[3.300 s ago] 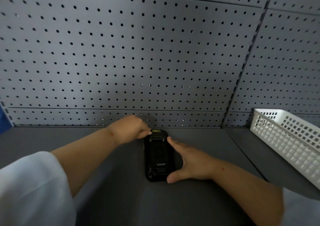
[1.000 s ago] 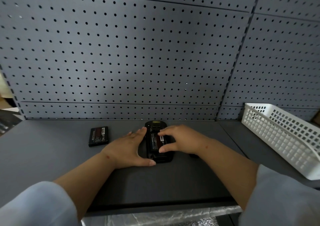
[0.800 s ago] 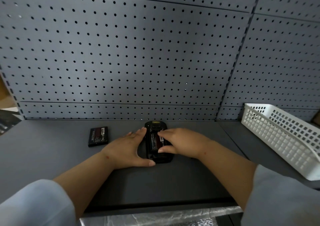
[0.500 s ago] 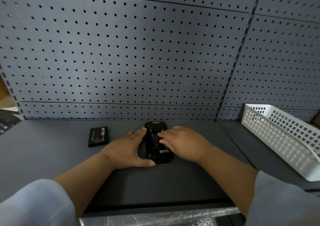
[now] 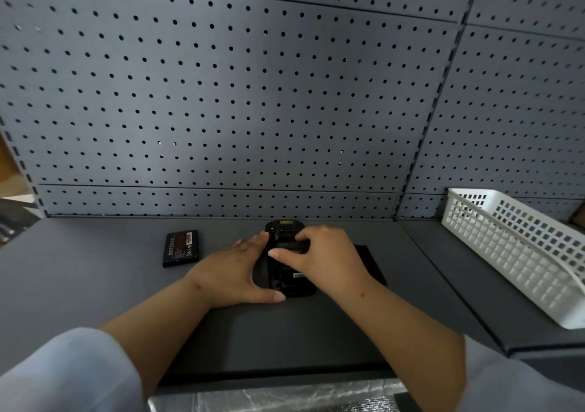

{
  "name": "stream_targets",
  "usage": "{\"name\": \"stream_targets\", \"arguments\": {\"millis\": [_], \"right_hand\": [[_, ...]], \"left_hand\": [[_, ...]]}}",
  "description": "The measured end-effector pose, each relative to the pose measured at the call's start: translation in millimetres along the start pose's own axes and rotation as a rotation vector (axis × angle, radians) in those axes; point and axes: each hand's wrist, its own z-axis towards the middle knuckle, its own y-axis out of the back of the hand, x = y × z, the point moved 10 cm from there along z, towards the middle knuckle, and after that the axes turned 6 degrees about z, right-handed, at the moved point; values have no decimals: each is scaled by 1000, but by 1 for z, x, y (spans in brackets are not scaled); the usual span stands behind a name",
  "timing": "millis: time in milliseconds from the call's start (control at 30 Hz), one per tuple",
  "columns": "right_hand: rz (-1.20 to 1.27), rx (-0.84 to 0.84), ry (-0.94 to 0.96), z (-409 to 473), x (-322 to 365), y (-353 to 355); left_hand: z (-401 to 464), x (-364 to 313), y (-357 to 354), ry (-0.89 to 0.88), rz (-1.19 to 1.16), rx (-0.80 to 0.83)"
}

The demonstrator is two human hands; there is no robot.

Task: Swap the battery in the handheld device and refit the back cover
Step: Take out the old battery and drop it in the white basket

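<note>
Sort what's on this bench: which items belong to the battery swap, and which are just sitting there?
Job items:
- handheld device, back open
- loose battery, left of it
- back cover, flat behind the right hand
- left hand, steadying the device

Lying about:
- white basket
- pegboard

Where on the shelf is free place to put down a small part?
Bare shelf lies left of the loose battery and between the back cover and the white basket. The middle is crowded: both hands, left and right, work at the device.
</note>
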Motion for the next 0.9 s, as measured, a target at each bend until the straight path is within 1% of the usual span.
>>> {"name": "stream_targets", "arguments": {"millis": [133,267,433,600,700,833,900], "right_hand": [[-35,17,-65,1,-1,-3],[-27,102,-132,1,0,-9],[66,136,-217,-2,-8,-2],[257,108,-296,-11,-24,13],[374,28,-310,-18,-34,34],[455,-51,-315,-24,-49,63],[467,-84,-288,-26,-53,80]], "left_hand": [[0,0,0,-3,-18,-7],[-1,-5,4,-24,-20,-30],[-3,-5,5,-19,-68,-12],[-5,-6,12,-31,-117,-23],[-6,-6,24,-31,-179,-61],[-5,-20,52,-56,-181,-150],[-2,-33,63,-63,-188,-156]]}}
